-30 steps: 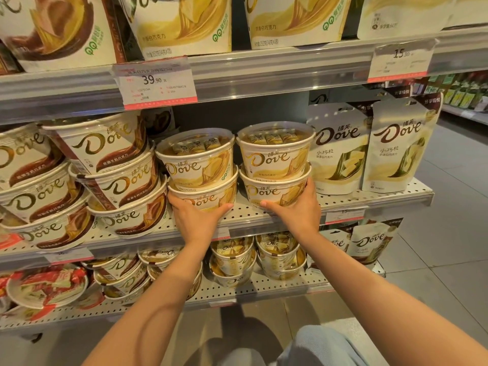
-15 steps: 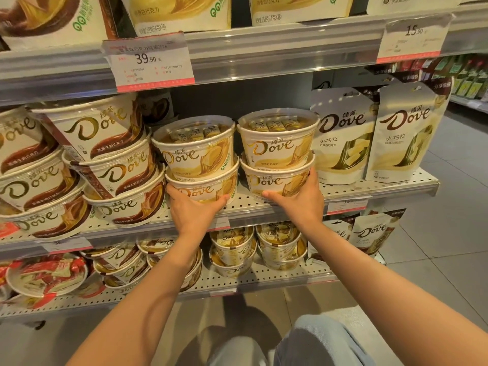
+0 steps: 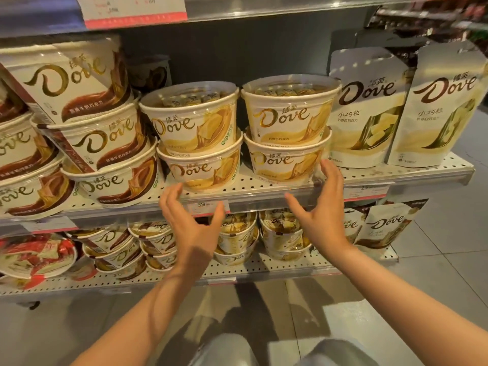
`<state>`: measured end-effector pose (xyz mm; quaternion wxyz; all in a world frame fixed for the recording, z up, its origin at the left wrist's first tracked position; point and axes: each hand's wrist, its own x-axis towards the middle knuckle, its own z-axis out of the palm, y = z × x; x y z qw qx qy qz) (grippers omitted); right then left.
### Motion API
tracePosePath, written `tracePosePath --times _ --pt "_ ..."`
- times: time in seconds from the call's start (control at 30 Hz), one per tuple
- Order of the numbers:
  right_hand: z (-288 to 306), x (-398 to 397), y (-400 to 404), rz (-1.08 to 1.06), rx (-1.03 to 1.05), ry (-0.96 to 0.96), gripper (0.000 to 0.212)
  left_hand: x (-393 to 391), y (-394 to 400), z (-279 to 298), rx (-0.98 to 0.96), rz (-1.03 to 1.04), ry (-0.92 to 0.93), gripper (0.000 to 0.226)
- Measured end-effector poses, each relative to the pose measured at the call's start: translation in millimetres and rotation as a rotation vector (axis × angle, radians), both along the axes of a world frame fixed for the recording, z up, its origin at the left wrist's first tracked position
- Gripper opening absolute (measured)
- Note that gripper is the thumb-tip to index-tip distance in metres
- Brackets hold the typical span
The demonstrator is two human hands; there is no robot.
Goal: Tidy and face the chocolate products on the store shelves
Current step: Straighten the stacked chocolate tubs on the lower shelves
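Note:
Two stacks of yellow Dove white-chocolate tubs stand side by side on the middle shelf: a left stack and a right stack, labels facing out. My left hand hovers just below and in front of the left stack, fingers spread, holding nothing. Beside the lower right tub, my right hand is open too, its fingertips near the tub's right edge; whether they touch it I cannot tell.
Brown Dove milk-chocolate tubs are stacked crookedly to the left. Two white Dove pouches stand to the right. The lower shelf holds more tubs, red-wrapped candy and a pouch. A price tag hangs on the shelf edge.
Both hands have let go of the lower yellow tubs and drawn back and down, fingers spread. The view has moved closer and lower.

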<state>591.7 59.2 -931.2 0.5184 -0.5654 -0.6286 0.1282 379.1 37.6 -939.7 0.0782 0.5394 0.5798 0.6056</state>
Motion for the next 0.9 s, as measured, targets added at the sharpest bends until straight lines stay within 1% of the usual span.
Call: tracePosePath --times 0.07,0.13,0.17,0.2,0.23,0.33,0.4,0.5,0.57,0.63,0.7,0.77,0.8,0.83,0.9 --pt "-21.3 4.5 -11.7 0.031 0.09 -0.106 0.06 2.4 -8.5 -26.7 0.093 -0.041 0.213 0.053" --pt "-45.9 10.0 -13.6 0.112 0.118 -0.201 0.039 2.7 -5.8 -53.8 0.078 -0.084 0.357 0.038" --pt "-57.2 12.4 -12.1 0.138 0.091 -0.238 0.035 3.2 -1.8 -65.4 0.037 -0.108 0.401 0.033" --pt "-68.1 14.5 -9.2 0.145 0.053 -0.279 0.034 4.5 2.8 -76.1 -0.018 -0.112 0.432 0.033" --pt "-78.4 15.4 -5.3 0.131 0.014 -0.328 0.036 6.3 7.4 -85.3 -0.09 -0.096 0.452 0.039" --pt "-103.6 14.6 9.9 0.031 -0.123 -0.451 0.055 11.6 22.5 -107.0 -0.329 -0.017 0.454 0.065" --pt "-114.9 9.7 19.8 -0.012 -0.194 -0.484 0.064 12.2 34.7 -112.2 -0.434 0.043 0.455 0.07" --pt "-130.2 2.7 28.3 -0.013 -0.219 -0.497 0.067 12.5 47.3 -109.5 -0.542 0.06 0.467 0.067" --pt "-135.1 -1.2 31.3 0.014 -0.217 -0.525 0.061 11.4 49.4 -106.0 -0.569 0.047 0.505 0.059" --pt "-136.5 0.1 33.9 0.035 -0.187 -0.56 0.048 4.5 52.2 -107.4 -0.584 0.015 0.525 0.055" --pt "-135.9 5.1 36.5 0.079 -0.145 -0.557 0.04 -10.2 53.8 -110.2 -0.597 -0.113 0.46 0.046" --pt "-136.5 12.3 38.4 0.161 -0.113 -0.552 0.036 -25.5 53.3 -112.5 -0.538 -0.283 0.407 0.025" --pt "-137.0 15.6 39.4 0.194 -0.105 -0.553 0.035 -31.7 52.5 -111.5 -0.508 -0.337 0.436 0.018" --pt "-137.5 19.1 40.3 0.214 -0.1 -0.553 0.035 -36.9 52.2 -110.0 -0.476 -0.379 0.485 0.019" --pt "-139.0 24.3 39.7 0.213 -0.077 -0.564 0.033 -43.8 51.8 -108.2 -0.411 -0.412 0.62 0.027"
